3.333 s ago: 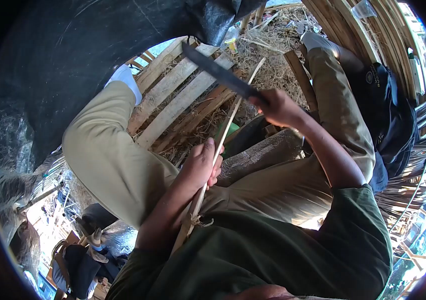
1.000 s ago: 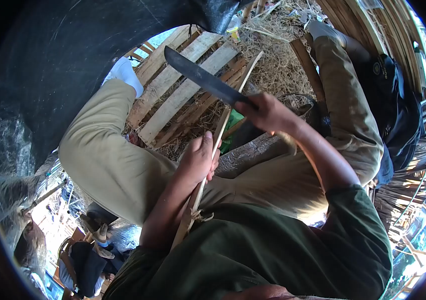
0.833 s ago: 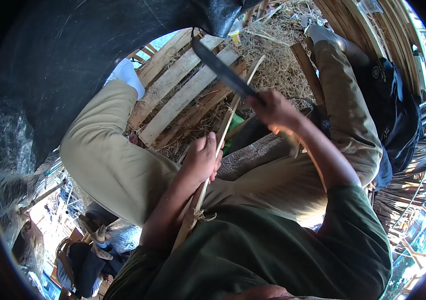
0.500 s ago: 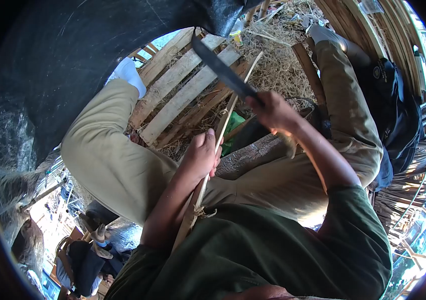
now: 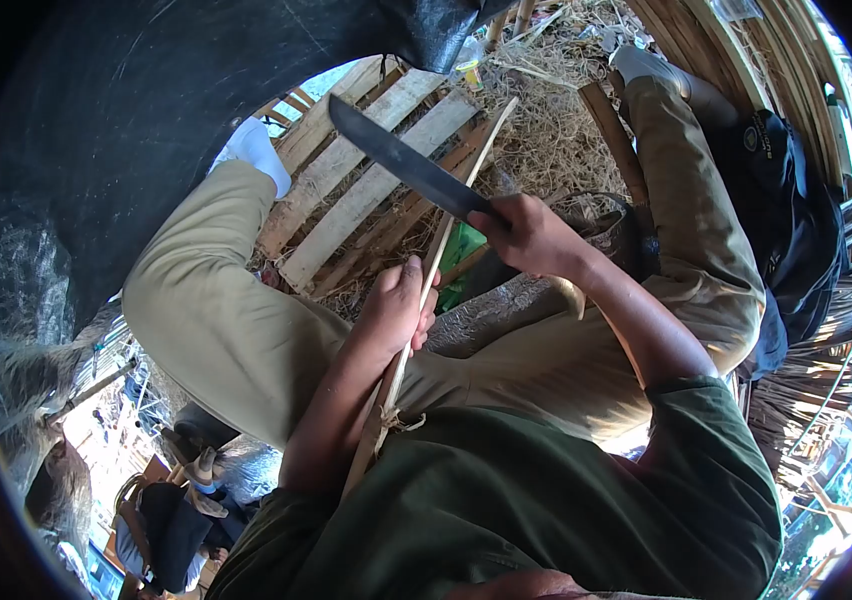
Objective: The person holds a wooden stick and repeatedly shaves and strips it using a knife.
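Note:
My right hand [image 5: 534,236] is wrapped round the handle of a machete [image 5: 406,162], whose long dark blade points up and to the left. That blade crosses a long, pale strip of wood [image 5: 443,240], seemingly resting on it. Closed about the middle of the strip, my left hand [image 5: 398,310] has its thumb along the near side. The strip slants from the upper right down beside my left forearm to my shirt. A few curled shavings [image 5: 403,421] cling to its lower part.
Wooden slats [image 5: 376,185] lie in front of my legs, with dry straw [image 5: 546,130] beyond. A thick log [image 5: 506,315] lies between my thighs. Black sheeting [image 5: 166,110] hangs at the upper left. A dark bag [image 5: 791,200] is at the right, and another person [image 5: 171,530] sits at the lower left.
My right hand has drawn the machete slightly down and left along the strip, toward my left hand. The blade tip has swung lower and leftward. My left hand stays almost in place.

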### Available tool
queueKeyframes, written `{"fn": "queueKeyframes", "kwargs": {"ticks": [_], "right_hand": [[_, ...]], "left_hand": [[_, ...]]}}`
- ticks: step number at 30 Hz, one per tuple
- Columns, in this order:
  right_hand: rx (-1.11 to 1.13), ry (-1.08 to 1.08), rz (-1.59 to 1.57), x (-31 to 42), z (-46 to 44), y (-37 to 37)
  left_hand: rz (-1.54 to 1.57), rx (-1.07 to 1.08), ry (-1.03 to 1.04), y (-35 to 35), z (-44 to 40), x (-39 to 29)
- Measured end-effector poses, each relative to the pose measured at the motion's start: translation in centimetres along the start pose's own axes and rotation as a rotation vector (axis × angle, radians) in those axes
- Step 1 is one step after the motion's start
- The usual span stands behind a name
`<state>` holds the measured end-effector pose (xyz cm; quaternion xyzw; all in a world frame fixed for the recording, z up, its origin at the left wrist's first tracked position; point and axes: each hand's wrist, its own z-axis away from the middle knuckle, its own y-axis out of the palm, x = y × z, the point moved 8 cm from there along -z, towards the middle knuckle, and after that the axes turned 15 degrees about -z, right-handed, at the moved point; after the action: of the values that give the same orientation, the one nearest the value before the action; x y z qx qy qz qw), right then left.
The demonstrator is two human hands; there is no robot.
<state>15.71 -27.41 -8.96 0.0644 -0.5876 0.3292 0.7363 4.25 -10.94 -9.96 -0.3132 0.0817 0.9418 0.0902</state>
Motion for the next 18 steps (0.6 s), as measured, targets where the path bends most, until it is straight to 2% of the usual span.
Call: {"fn": "queueKeyframes", "kwargs": {"ticks": [2,5,6,10,13,14,15,17,18], "right_hand": [[0.007,-0.041,0.051,-0.5,-0.8,-0.8],[-0.099,0.240,0.098,-3.6,-2.7,-5.0],[-0.104,0.235,0.064,-4.0,-2.6,-5.4],[0.003,-0.219,0.130,-0.3,-0.7,-0.2],[0.009,-0.014,0.103,-1.6,-1.9,-2.3],[-0.041,0.239,0.096,-2.4,-2.1,-3.6],[-0.051,0.253,0.170,-2.4,-2.7,-4.9],[-0.054,0.221,0.082,-2.1,-1.9,-3.8],[0.013,0.299,-0.028,-0.6,-1.0,-2.0]], "left_hand": [[0.147,0.084,-0.075,0.6,0.4,0.3],[0.213,0.152,-0.100,1.3,1.2,0.3],[0.209,0.168,-0.093,1.4,1.2,0.3],[0.264,0.195,-0.133,1.3,1.1,1.1],[0.229,0.154,-0.107,1.2,1.3,0.8],[0.193,0.145,-0.090,1.3,1.6,0.4],[0.182,0.145,-0.081,1.3,1.7,0.3],[0.157,0.144,-0.057,1.2,1.5,-0.1],[0.201,0.157,-0.074,1.2,1.5,0.1]]}}
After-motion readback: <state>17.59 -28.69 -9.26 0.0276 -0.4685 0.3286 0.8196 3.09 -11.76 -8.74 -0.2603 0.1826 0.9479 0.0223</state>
